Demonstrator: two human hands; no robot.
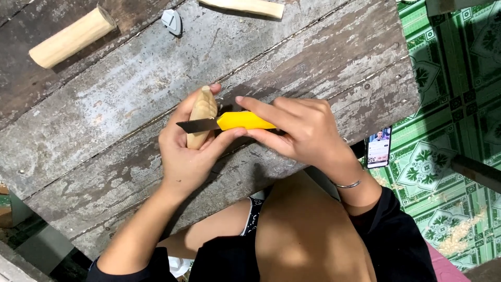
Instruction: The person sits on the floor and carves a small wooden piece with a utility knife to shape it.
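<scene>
My left hand (185, 151) grips a small pale carved piece of wood (202, 112), held upright over the worn wooden table (104, 120). My right hand (302, 128) holds a yellow utility knife (244, 121), whose dark blade (197, 125) lies across the wood piece. My left thumb presses against the knife's yellow body. The lower part of the wood piece is hidden inside my left palm.
Two pale wooden sticks lie at the table's far side, one at the left (72, 36) and one at the top (245, 6). A small grey object (171, 21) sits between them. A phone (378, 147) lies on the green patterned floor (449, 156) at the right, near wood shavings (462, 232).
</scene>
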